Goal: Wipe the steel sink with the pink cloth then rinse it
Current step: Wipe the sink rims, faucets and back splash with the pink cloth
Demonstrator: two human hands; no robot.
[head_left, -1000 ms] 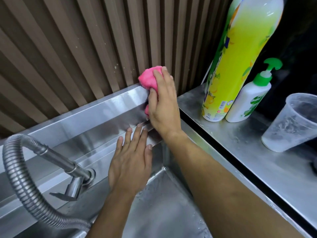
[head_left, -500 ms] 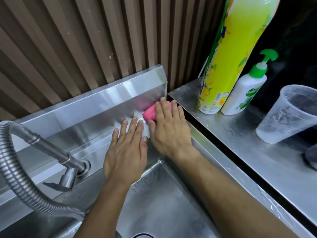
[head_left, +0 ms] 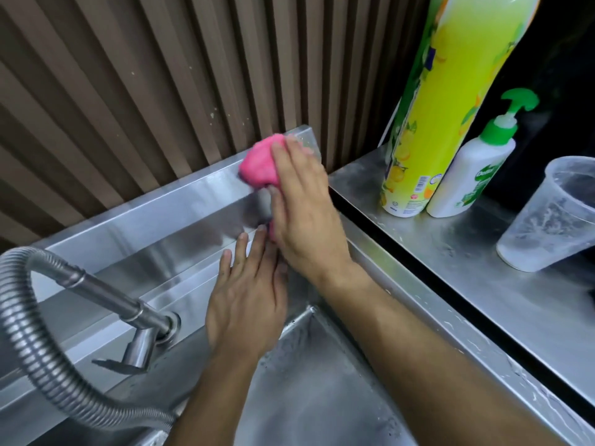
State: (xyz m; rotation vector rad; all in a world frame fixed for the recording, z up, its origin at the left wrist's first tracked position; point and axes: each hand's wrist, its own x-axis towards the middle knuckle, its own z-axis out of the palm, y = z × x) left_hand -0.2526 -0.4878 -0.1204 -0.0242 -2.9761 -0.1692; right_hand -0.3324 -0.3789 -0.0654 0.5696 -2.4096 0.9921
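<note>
Right hand [head_left: 299, 214]: fingers curled over the pink cloth [head_left: 261, 163], pressing it against the top rear corner of the steel sink [head_left: 154, 220] backsplash. Left hand [head_left: 248, 300]: flat, fingers straight, resting on the sink's rear ledge just below the right hand, holding nothing. Hose [head_left: 35, 346]: corrugated metal, far left, looping to a tap [head_left: 135, 342] mounted on the back wall of the sink. Basin: wet, droplets visible. Wall [head_left: 128, 75]: brown vertical slats behind the sink. Counter [head_left: 483, 284]: steel, right of a dark gap, smeared. Bottle [head_left: 450, 101]: tall, yellow-green, lemon print, barcode; wording unreadable. Pump bottle [head_left: 473, 175]: white, green pump, touching the tall bottle; green label lettering not legible. Cup [head_left: 553, 217]: clear plastic, far right, cloudy inside.
</note>
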